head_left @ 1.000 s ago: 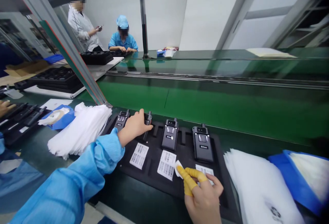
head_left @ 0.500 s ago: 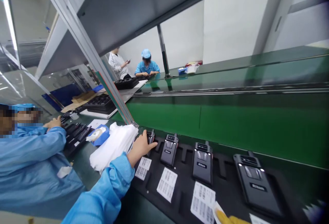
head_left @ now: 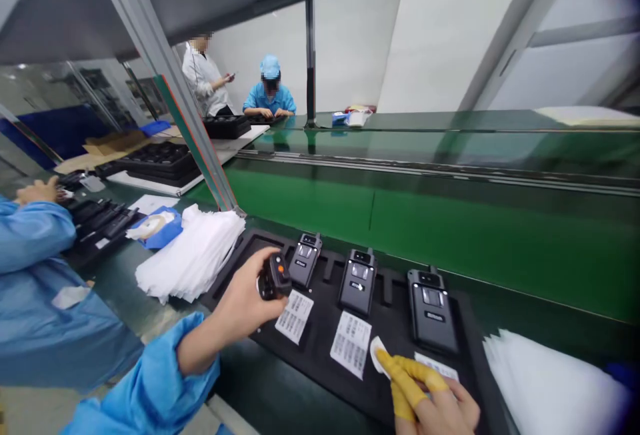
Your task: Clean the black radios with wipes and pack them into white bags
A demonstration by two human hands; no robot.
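My left hand point(head_left: 245, 302) is closed around a handheld radio point(head_left: 276, 276), lifted above the left end of a black foam tray point(head_left: 320, 348). One end of the radio, with an orange button, faces me. Yellow finger cots cover fingertips of my right hand point(head_left: 430, 388), which pinches a white round pad point(head_left: 379, 355) over the tray's front part. Three more radios lie face down in the tray: a left one point(head_left: 305, 260), a middle one point(head_left: 358, 282) and a right one point(head_left: 433, 312). White label sheets point(head_left: 351, 345) printed with barcodes lie in front of them.
White sleeves are stacked left point(head_left: 193, 255) and right point(head_left: 545, 382) of the tray. A blue tape holder point(head_left: 163, 228) stands beside the left stack. A metal post point(head_left: 170, 102) rises behind it. At far left a co-worker's sleeve point(head_left: 37, 228) reaches over another tray.
My left hand has lifted the radio out of the tray's left slot and drawn it toward me. My right hand has come into view with the pad. The view has turned right.
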